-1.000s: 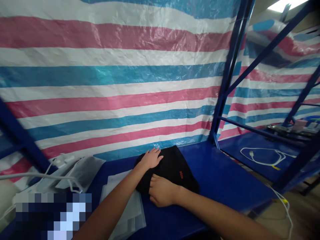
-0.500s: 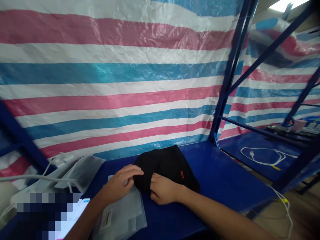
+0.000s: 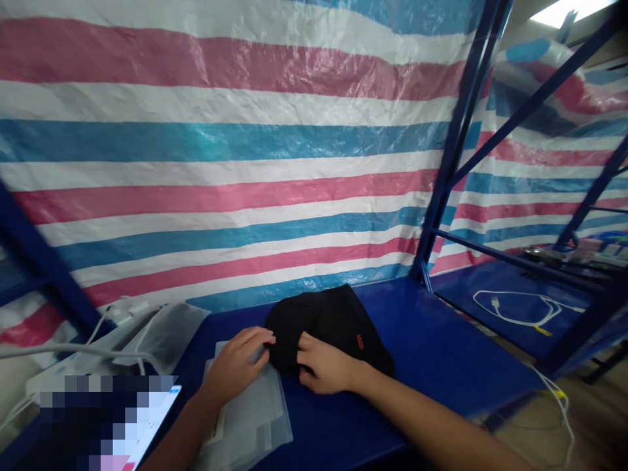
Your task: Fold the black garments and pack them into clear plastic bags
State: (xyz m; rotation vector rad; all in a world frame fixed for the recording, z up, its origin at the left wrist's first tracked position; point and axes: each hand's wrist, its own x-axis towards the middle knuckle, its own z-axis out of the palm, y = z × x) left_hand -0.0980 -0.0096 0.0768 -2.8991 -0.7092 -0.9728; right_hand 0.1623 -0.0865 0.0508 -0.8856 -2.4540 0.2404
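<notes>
A black cloth item [image 3: 326,311] with small red lettering lies on the blue tabletop [image 3: 426,347]; I cannot make out its exact kind. At its left edge, my left hand [image 3: 240,363] rests with fingers stretched out and the fingertips touching the fabric. My right hand [image 3: 326,365] is on its near side, fingers bent and their tips pressed into the cloth. Under and beside my left hand lie clear plastic bags [image 3: 260,412], partly covered by my forearm.
At the left are a phone [image 3: 152,418] with a lit screen, frosted plastic sleeves [image 3: 169,333] and a white cable [image 3: 93,352]. A striped plastic sheet [image 3: 245,196] hangs behind. A blue metal post [image 3: 449,150] stands at the right, with a white USB cable [image 3: 520,322] beyond.
My left hand has drawn slightly left and down along the cloth's edge. My right hand's fingers have loosened a little from a tighter curl. The cloth item stays in place.
</notes>
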